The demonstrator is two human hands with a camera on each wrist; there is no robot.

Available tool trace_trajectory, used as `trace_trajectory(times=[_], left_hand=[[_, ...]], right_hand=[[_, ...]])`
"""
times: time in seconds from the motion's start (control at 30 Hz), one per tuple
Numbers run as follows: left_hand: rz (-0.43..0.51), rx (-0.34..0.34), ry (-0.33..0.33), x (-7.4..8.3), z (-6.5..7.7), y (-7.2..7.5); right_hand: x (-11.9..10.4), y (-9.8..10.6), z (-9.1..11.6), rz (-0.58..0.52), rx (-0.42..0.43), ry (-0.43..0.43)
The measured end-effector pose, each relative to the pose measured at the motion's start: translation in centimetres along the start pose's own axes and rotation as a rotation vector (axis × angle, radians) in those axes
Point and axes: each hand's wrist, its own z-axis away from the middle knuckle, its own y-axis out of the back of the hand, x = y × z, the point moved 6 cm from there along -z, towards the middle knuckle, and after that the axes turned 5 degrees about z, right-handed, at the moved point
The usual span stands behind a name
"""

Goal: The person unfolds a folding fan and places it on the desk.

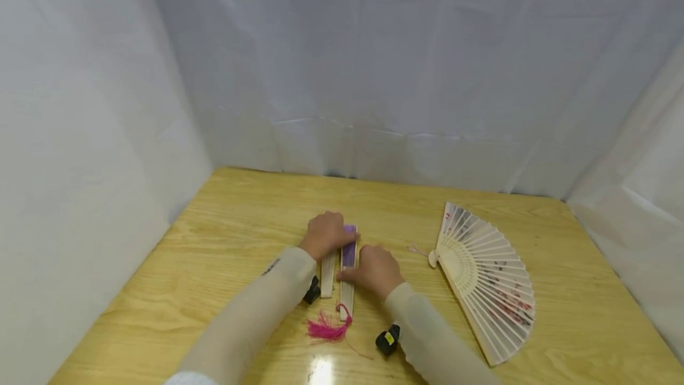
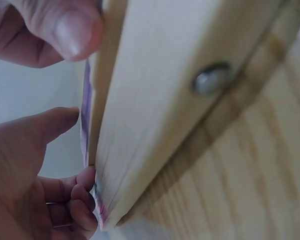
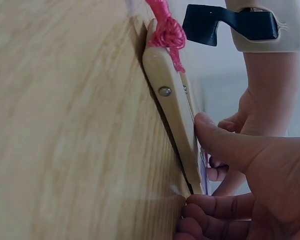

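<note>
A folded purple fan (image 1: 348, 254) with cream wooden sticks and a pink tassel (image 1: 328, 328) lies lengthwise on the table. Close along its left side is another folded cream-wood fan (image 1: 327, 284); its rivet end looms large in the left wrist view. My left hand (image 1: 325, 235) reaches over the far ends, its thumb across the purple fan and its fingers curled at the edge. Nearer me, my right hand (image 1: 376, 269) pinches the purple fan from the right, thumb on top, fingers low against the tabletop (image 3: 65, 125). The left fan's far part is hidden beneath my left hand.
To the right, a spread cream fan (image 1: 483, 284) with flower patterns lies on the wooden table (image 1: 240, 224), a small tassel at its pivot. Pale curtains (image 1: 374, 76) enclose the table at the back and sides. Each wrist carries a black camera mount (image 1: 388, 340).
</note>
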Motion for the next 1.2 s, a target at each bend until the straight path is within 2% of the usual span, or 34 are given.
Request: trace_trajectory(times=[0.43, 0.63, 0.83, 0.97, 1.2], left_hand=[[-0.017, 0.007, 0.014, 0.4, -0.1, 0.0], [0.012, 0.022, 0.031, 0.4, -0.1, -0.1], [0.164, 0.078, 0.03, 0.0, 0.0, 0.2], [0.279, 0.072, 0.065, -0.7, -0.3, 0.2], [0.418, 0.056, 0.116, -0.9, -0.5, 0.5]], right_hand=[[-0.8, -0.4, -0.2, 0.015, -0.047, 0.018], [-1.3, -0.3, 0.0, -0.019, -0.006, 0.011], [-0.7, -0.7, 0.1, -0.125, 0.037, -0.012], [-0.3, -0.6, 0.1, -0.223, 0.049, -0.008], [0.4, -0.3, 0.1, -0.385, -0.015, -0.026]])
